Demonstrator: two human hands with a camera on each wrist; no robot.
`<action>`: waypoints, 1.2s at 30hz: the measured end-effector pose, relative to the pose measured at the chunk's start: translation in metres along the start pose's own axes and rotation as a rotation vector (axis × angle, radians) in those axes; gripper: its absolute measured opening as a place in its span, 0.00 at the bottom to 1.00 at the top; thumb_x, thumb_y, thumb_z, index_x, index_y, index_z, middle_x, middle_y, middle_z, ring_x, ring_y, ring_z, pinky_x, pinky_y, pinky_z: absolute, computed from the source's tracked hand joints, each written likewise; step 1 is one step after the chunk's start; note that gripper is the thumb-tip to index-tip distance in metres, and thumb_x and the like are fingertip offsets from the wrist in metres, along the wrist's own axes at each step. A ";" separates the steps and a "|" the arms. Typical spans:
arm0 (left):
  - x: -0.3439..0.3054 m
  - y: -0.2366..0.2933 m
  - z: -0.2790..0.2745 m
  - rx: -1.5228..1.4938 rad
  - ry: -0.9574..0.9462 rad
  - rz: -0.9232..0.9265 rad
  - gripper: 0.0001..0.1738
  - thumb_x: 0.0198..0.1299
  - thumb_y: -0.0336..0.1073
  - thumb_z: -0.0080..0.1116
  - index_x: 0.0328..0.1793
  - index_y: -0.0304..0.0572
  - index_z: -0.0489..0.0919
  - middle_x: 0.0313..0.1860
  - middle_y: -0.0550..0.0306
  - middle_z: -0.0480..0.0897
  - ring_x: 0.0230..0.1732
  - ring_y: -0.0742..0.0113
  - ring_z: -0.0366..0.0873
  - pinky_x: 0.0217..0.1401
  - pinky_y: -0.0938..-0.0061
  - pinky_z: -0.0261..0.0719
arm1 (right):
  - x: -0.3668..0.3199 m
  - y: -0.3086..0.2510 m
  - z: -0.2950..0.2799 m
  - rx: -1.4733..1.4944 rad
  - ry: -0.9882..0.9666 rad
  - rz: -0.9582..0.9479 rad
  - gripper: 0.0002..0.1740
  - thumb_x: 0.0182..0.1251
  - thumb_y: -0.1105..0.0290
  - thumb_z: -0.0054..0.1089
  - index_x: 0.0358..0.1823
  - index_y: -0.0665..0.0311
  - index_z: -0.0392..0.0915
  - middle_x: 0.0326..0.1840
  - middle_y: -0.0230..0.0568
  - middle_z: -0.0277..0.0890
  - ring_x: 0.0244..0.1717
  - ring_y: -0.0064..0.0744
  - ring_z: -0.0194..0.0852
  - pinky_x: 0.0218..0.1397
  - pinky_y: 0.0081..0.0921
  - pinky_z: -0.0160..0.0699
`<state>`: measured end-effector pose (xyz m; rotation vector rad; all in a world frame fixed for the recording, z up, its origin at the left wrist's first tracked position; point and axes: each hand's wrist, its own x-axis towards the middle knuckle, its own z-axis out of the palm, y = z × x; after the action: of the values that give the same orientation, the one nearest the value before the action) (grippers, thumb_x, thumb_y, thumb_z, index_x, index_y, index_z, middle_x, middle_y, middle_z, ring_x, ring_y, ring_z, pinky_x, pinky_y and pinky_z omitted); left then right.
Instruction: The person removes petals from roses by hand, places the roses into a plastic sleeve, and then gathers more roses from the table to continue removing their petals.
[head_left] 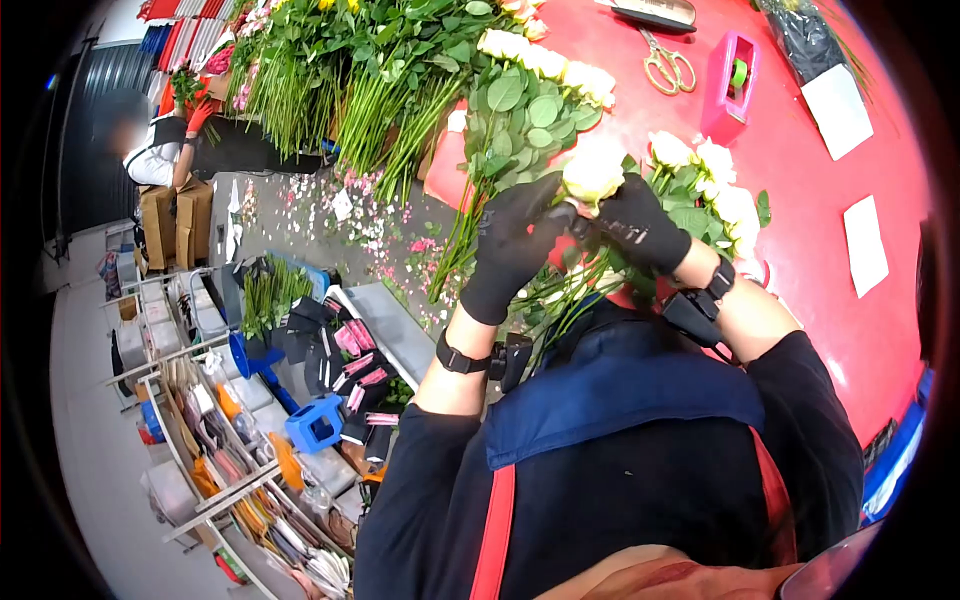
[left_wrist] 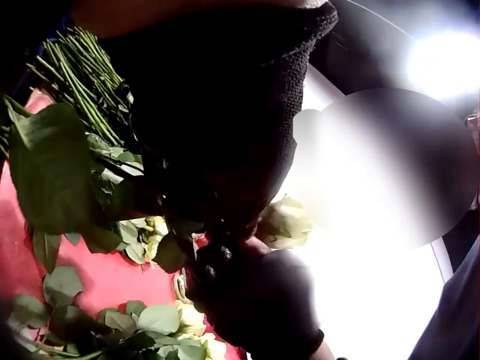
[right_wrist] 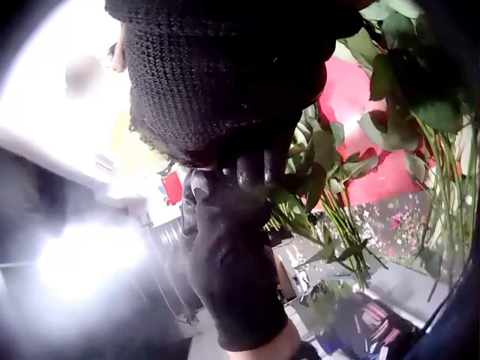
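Note:
A cream-white rose [head_left: 594,176] is held upright in front of the chest, between two black-gloved hands. My left hand [head_left: 512,238] curls its fingers just under the bloom from the left. From the right, my right hand [head_left: 643,226] pinches at the same spot, and the fingertips of both hands meet there. The left wrist view shows the pale bloom [left_wrist: 286,223] beside the joined fingers; glare washes over it in the right wrist view. The gloves hide the top of the stem. Several cream roses [head_left: 735,205] with leaves lie just beyond the right hand.
Scissors [head_left: 668,72] and a pink tape dispenser [head_left: 731,85] lie on the red table [head_left: 800,290]. Bunches of green stems [head_left: 390,130] and more white roses [head_left: 548,65] fill the far left side. Petals litter the floor [head_left: 300,215]. Another person [head_left: 160,150] works at the far left.

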<state>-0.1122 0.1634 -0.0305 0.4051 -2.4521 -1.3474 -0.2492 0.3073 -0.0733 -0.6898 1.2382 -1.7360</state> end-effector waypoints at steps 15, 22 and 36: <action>-0.035 0.074 -0.020 0.134 0.124 0.304 0.16 0.50 0.22 0.69 0.48 0.32 0.83 0.44 0.49 0.84 0.44 0.63 0.82 0.48 0.70 0.80 | -0.073 -0.137 0.030 -0.853 0.194 -0.791 0.11 0.55 0.80 0.68 0.40 0.62 0.79 0.31 0.40 0.77 0.31 0.39 0.77 0.34 0.31 0.75; -0.020 0.091 -0.001 -0.054 0.092 0.269 0.15 0.54 0.22 0.66 0.49 0.30 0.81 0.44 0.51 0.83 0.42 0.66 0.81 0.46 0.73 0.79 | -0.099 -0.143 0.022 -0.771 0.422 -0.699 0.13 0.56 0.79 0.69 0.44 0.66 0.82 0.30 0.42 0.79 0.30 0.37 0.78 0.35 0.30 0.74; 0.002 0.120 0.047 -0.199 -0.113 -0.045 0.08 0.60 0.25 0.63 0.45 0.31 0.80 0.38 0.58 0.84 0.37 0.75 0.79 0.41 0.79 0.77 | -0.128 -0.148 -0.017 -0.866 0.597 -0.538 0.10 0.56 0.72 0.72 0.26 0.66 0.77 0.19 0.41 0.68 0.20 0.38 0.69 0.25 0.32 0.66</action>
<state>-0.1441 0.2605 0.0475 0.3456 -2.3792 -1.6571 -0.2522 0.4463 0.0649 -1.1099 2.4646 -1.8550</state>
